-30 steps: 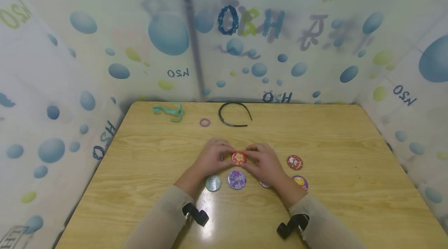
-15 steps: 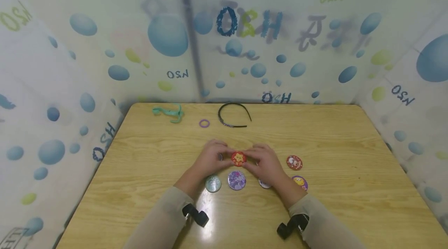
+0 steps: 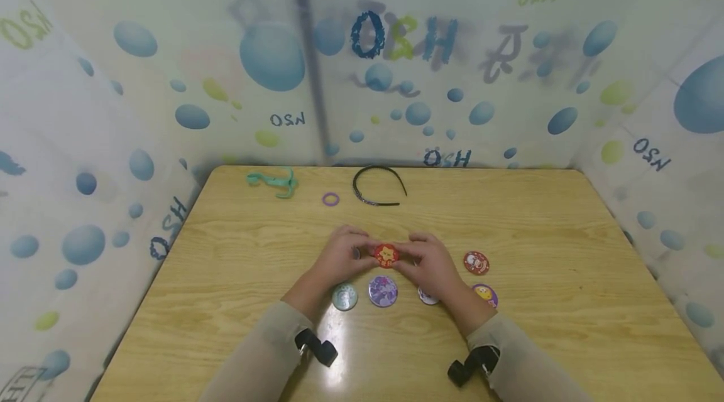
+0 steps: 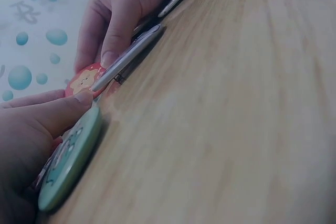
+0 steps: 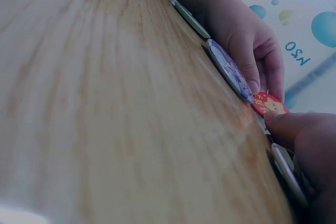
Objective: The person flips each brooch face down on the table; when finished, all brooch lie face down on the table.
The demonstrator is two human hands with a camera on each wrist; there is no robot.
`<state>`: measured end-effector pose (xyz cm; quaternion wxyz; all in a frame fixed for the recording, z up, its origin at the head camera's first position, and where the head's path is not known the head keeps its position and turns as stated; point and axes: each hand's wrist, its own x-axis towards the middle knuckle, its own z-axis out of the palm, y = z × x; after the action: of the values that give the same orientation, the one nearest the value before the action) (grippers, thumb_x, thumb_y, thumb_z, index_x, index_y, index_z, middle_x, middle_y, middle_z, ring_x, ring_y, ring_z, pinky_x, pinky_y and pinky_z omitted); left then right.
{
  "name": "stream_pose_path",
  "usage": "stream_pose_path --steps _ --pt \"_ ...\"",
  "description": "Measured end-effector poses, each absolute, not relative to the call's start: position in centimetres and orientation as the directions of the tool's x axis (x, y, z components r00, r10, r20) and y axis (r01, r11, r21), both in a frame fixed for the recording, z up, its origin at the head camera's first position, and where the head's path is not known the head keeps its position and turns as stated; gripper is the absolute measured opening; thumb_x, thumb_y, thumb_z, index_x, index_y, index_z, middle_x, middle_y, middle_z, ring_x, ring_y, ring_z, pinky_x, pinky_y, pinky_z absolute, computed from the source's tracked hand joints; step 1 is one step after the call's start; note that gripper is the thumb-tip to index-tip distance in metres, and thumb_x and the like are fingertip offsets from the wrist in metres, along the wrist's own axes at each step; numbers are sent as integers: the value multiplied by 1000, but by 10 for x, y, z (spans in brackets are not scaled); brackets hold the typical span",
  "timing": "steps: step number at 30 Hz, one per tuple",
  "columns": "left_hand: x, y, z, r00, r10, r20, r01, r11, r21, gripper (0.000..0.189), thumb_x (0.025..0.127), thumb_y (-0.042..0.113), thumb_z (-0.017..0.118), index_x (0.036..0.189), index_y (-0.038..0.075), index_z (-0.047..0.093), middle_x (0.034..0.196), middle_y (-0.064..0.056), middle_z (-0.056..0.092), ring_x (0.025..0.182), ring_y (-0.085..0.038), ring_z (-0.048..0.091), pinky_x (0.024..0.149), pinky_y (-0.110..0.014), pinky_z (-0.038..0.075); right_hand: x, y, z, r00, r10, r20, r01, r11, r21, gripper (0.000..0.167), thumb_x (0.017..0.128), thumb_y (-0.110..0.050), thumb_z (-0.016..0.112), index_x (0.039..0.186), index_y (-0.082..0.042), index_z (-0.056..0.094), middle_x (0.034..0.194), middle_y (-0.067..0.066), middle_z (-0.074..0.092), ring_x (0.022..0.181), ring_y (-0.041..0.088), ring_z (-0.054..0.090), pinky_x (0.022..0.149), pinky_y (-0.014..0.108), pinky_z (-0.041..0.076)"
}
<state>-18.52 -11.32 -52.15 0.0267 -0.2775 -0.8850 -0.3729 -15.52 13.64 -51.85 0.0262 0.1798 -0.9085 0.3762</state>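
Observation:
A round red badge [image 3: 386,255] with a yellow star figure is pinched from both sides, between thumb and fingers of my left hand [image 3: 345,255] and of my right hand [image 3: 431,265]. In the left wrist view the red badge [image 4: 84,80] looks tilted up off the wood. Just in front of it lies a purple badge [image 3: 383,291]. A pale green badge [image 3: 344,296] sits by my left wrist. A badge with a whitish edge [image 3: 428,296] is partly covered by my right hand. Under each palm another badge edge peeks out, mostly hidden.
To the right lie a brown-red badge [image 3: 477,262] and a purple-and-yellow badge [image 3: 485,294], partly behind my right wrist. Along the table's [image 3: 565,326] far side are a green claw clip [image 3: 274,181], a purple ring [image 3: 330,199] and a black headband [image 3: 357,185]. Patterned walls surround the table.

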Motion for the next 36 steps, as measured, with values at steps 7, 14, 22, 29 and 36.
stream_pose_path --steps 7,14,22,29,36 --pt "-185 -114 -522 -829 483 283 541 566 622 34 81 22 95 113 16 84 104 0 76 109 -22 61 101 -47 46 -153 135 -516 -947 -276 167 -310 638 -705 39 87 -21 91 125 -17 80 139 18 66 136 38 56 109 59 48" --pt "-186 -113 -523 -829 477 292 542 560 626 28 82 21 94 108 16 84 97 4 77 106 -20 61 99 -45 46 -152 135 -516 -946 -261 192 -316 611 -725 37 88 -18 90 124 -14 80 138 20 66 135 37 58 109 57 49" --pt "-186 -113 -523 -824 484 295 549 554 626 22 84 20 93 104 15 84 99 3 76 108 -21 61 100 -47 46 -153 136 -518 -933 -268 240 -356 598 -718 37 86 -16 91 122 -14 81 126 14 74 132 35 60 110 57 47" --pt "-185 -113 -522 -827 488 280 543 562 624 17 86 19 90 102 16 83 106 0 74 109 -21 60 100 -47 45 -154 137 -520 -928 -261 266 -372 585 -721 37 85 -14 92 120 -16 82 114 5 77 127 31 63 107 53 51" --pt "-184 -113 -521 -838 482 255 520 568 638 16 89 21 88 103 17 83 109 -1 72 109 -21 60 100 -47 46 -153 137 -520 -931 -252 265 -363 557 -747 35 86 -14 91 119 -17 82 116 4 74 120 26 64 99 45 57"
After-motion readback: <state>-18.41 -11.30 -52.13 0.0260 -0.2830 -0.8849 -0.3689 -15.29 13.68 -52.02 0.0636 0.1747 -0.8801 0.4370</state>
